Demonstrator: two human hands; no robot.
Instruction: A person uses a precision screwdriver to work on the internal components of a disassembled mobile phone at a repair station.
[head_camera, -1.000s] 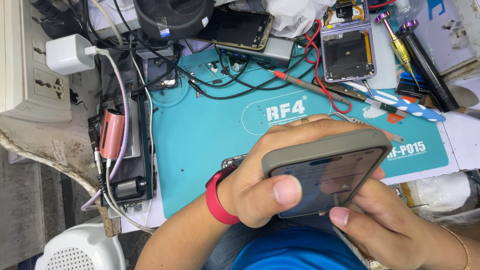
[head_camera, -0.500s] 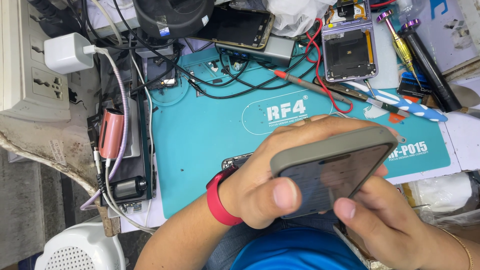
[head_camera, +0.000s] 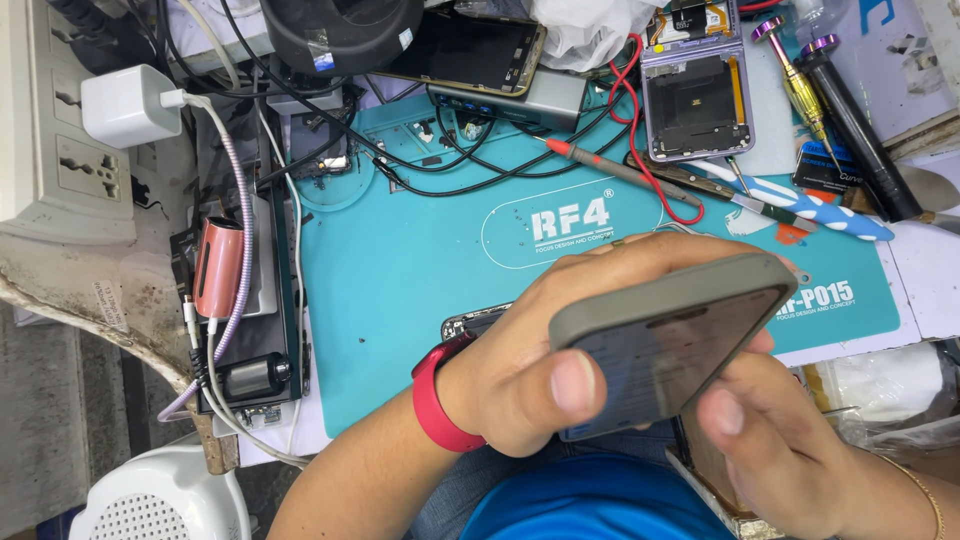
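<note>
**Both hands grip a smartphone above the repair mat**

The left hand (head_camera: 540, 345), with a red band (head_camera: 432, 398) on its wrist, is closed around a grey-cased smartphone (head_camera: 668, 335), thumb pressed on the lower left corner of the screen and fingers wrapped behind the top edge. The right hand (head_camera: 790, 450) holds the phone from below, its thumb lying on the lower right part of the glass. The phone is tilted, screen up, held in the air over the near edge of a teal repair mat (head_camera: 400, 290) on the counter.

Farther back on the mat lie black cables (head_camera: 470, 165) and a red-tipped probe (head_camera: 610, 170). Beyond them rest a dark phone (head_camera: 465, 50) and an opened flip phone (head_camera: 693, 95). A yellow-handled screwdriver (head_camera: 800, 85) lies to the right. A white charger (head_camera: 125, 105) sits in a wall socket at the left.
</note>
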